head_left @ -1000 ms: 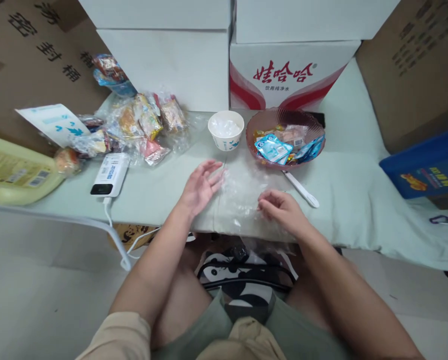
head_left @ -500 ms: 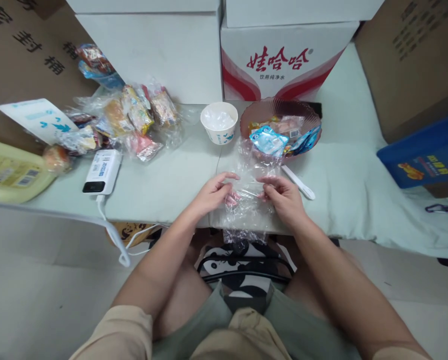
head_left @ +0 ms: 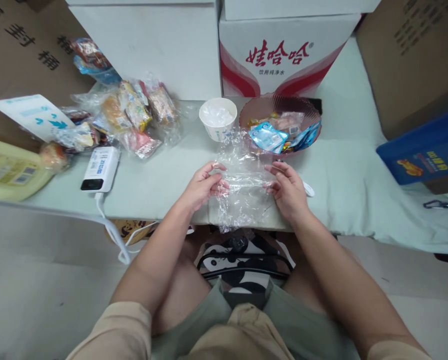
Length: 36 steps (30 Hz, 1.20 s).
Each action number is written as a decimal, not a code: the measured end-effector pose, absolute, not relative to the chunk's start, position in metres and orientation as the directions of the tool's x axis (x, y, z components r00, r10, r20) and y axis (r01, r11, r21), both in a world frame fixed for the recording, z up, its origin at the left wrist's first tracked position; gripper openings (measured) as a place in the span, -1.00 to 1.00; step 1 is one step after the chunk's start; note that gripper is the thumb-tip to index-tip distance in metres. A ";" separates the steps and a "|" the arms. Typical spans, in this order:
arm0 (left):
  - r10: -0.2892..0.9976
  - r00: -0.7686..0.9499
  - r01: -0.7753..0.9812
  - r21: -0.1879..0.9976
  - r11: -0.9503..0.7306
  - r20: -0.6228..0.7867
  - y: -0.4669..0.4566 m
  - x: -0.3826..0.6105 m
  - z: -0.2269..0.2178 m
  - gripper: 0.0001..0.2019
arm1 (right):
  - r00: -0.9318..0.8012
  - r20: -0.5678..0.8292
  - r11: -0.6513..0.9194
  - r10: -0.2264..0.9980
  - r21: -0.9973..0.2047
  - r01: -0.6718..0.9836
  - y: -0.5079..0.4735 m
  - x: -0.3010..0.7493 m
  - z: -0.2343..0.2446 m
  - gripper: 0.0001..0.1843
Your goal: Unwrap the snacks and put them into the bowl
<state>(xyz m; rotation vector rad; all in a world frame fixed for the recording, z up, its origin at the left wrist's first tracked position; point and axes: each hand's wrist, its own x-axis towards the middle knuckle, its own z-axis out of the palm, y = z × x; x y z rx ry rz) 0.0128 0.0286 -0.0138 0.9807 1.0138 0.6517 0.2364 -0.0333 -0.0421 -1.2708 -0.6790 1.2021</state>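
A clear plastic bag (head_left: 244, 200) is stretched between my two hands, just over the table's front edge. My left hand (head_left: 206, 185) pinches its left side with closed fingers. On the opposite side my right hand (head_left: 286, 187) grips it between thumb and fingers. The bag's far end reaches up to a white paper cup (head_left: 217, 131) with crumpled clear plastic inside, and to a pinkish ribbed bowl (head_left: 252, 112) holding blue and other small packets. A white plastic utensil (head_left: 308, 189) lies partly hidden behind my right hand.
Wrapped snacks (head_left: 134, 112) are heaped at the back left, near a white power bank (head_left: 101, 167) with a cable. A yellow jug (head_left: 12, 170) stands far left. White cartons (head_left: 284, 55) line the back; a blue package (head_left: 422, 155) is at the right.
My hands have moved apart, spreading the plastic bag wider and slightly farther up the table. My right hand now covers more of the white utensil.
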 end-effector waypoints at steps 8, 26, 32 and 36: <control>0.765 0.532 0.026 0.910 0.414 -0.363 0.025 0.011 -0.016 -0.61 | -0.010 -0.401 -0.388 0.916 -0.880 -0.272 -0.038 0.232 -0.035 -0.47; 0.776 0.563 -0.014 0.935 0.355 -0.286 0.024 0.006 -0.014 -0.70 | 0.029 -0.115 -0.104 0.993 -0.965 -0.242 -0.041 0.238 -0.036 -0.71; 0.800 0.548 0.190 0.968 0.165 -0.243 0.037 0.010 -0.014 -0.80 | 0.070 0.124 0.124 0.990 -0.992 0.002 -0.040 0.255 -0.044 -0.32; 0.793 0.573 0.179 0.975 0.128 -0.209 0.034 0.010 -0.015 -0.81 | 0.013 0.151 0.151 0.988 -0.987 0.046 -0.044 0.250 -0.041 -0.16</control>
